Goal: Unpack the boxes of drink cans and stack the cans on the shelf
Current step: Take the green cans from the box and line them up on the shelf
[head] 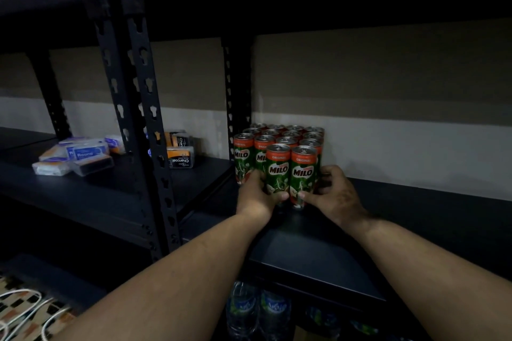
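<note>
Reaching in from the near edge, both forearms stretch across the dark shelf [318, 252] toward its back left corner. The left hand [256, 196] wraps its grip around the left front can [278, 171], thumb across the lower label; the right hand [336, 192] grasps the right front can [303, 174] the same way. Both cans stand upright with their bases on the shelf, touching each other and pressed against the cans behind.

Behind them sits the block of cans [279, 137], several rows deep, tucked against the upright post [235, 86] and the wall. These two look like the start of a new front row, so a fair part of the stacking seems done. No box shows here, so how many cans remain I cannot tell; most of the shelf to the right is bare.

Farther left, on the neighbouring shelf, lie small packets [74, 156] and charcoal boxes [180, 156]. Below, bottled water [257, 310] stands.
</note>
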